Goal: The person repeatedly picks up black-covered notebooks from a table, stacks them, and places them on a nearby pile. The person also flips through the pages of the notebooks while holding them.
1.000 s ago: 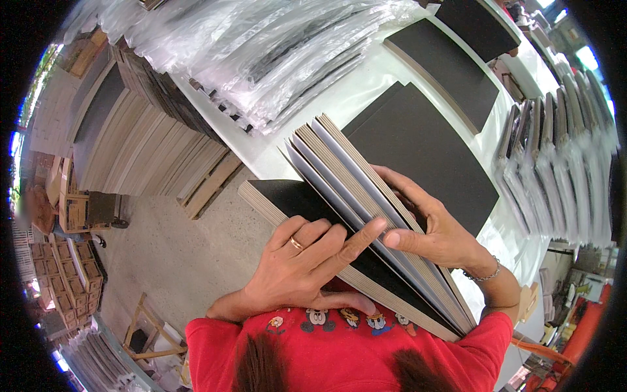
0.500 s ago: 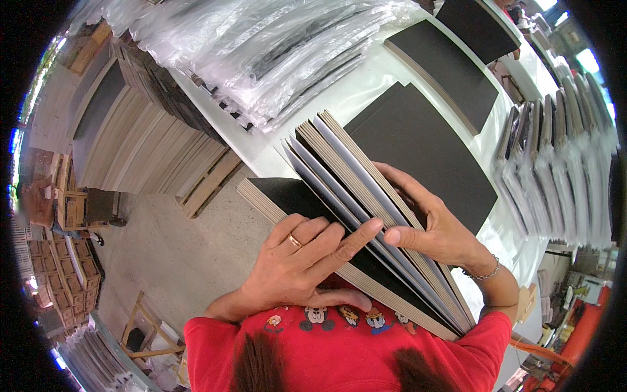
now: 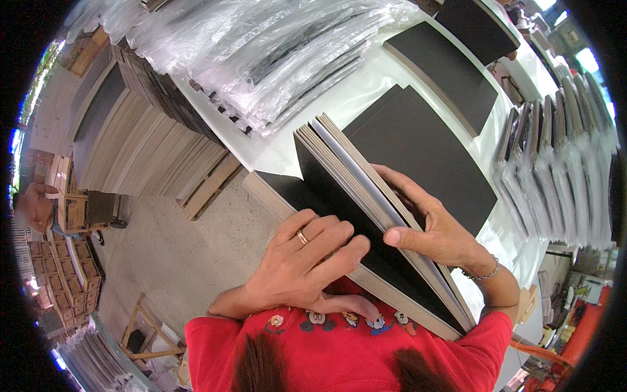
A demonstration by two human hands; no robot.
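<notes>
Tilted against my red shirt is a thick stack of stiff black boards with grey-beige edges, parted like an open book. My left hand rests over the lower, left part, its fingers curled onto the black face and its thumb lying near the shirt. The upper part stands up in my right hand, thumb on the near side and fingers behind. A pale sheet or face shows between these boards. Just beyond them, more black boards lie flat on the table. What the left fingertips touch is partly hidden.
Plastic-wrapped stacks cover the far left of the white table. Another black board stack lies at the far right, beside upright wrapped bundles. Beyond the table's left edge, a pallet carries piled boards. Cartons stand farther left.
The thin loose sheets that leaned in the gap now lie with the upper part, and the gap is wider. My left index finger has drawn back and curled; the right hand stays nearly still.
</notes>
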